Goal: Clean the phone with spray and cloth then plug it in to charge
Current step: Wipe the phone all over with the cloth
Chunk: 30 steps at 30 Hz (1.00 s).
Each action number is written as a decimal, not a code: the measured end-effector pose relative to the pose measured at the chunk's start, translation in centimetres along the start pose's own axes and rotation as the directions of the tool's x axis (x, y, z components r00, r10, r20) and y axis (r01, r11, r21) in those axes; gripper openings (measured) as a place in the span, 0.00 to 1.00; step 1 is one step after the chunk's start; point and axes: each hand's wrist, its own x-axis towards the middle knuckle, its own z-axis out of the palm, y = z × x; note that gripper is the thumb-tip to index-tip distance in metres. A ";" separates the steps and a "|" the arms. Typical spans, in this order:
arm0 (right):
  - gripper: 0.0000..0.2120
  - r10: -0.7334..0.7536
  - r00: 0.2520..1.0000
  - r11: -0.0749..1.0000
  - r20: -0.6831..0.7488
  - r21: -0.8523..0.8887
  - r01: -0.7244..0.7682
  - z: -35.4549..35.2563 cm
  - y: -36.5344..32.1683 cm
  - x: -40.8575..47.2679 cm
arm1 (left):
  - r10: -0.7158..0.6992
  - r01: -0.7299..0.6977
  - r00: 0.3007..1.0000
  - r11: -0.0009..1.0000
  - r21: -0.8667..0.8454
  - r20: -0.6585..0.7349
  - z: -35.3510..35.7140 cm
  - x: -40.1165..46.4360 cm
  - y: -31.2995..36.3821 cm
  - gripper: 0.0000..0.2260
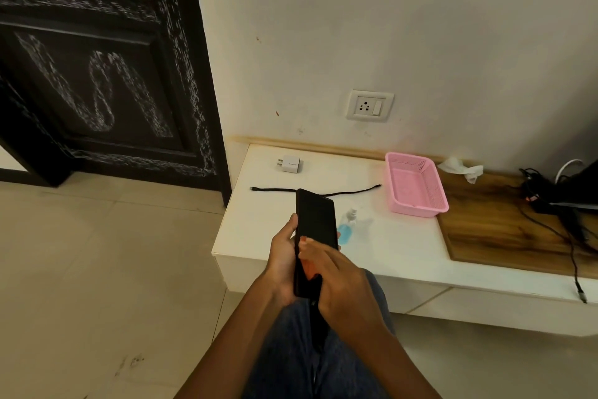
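Phone (315, 220): black, flat slab, held upright-tilted above the counter (259, 236) edge, over the lap. Left hand (283, 256) grip wraps its left edge, thumb along the side. Right hand (336, 279) presses an orange cloth (309, 267) on the lower screen, fingers curled over it. Spray bottle (346, 227), clear with blue liquid, stands just right of the phone. Black cable (275, 190) lies straight behind; white charger (289, 163) beyond it. Pink perforated basket (415, 185) at right. Wall socket (370, 105) above.
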 end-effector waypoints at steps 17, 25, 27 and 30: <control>0.16 -0.029 0.999 0.999 0.035 0.024 0.028 0.1 -1.4 -1.1 | 0.043 -0.045 0.997 0.998 -0.034 -0.060 -0.7 0.4 0.1 0.32; 0.18 0.033 0.997 0.999 0.064 0.010 -0.033 -0.5 -1.1 1.2 | 0.019 -0.021 0.999 0.998 -0.066 -0.033 -0.4 0.2 0.4 0.31; 0.15 -0.010 0.998 1.000 0.060 0.015 0.009 -0.1 -1.6 0.6 | 0.047 -0.052 0.997 0.996 -0.078 -0.058 -0.7 0.1 0.6 0.31; 0.13 -0.080 0.995 0.997 0.055 0.024 0.079 0.6 -2.1 -0.9 | 0.102 -0.112 0.990 0.989 -0.095 -0.099 -1.1 0.0 1.0 0.31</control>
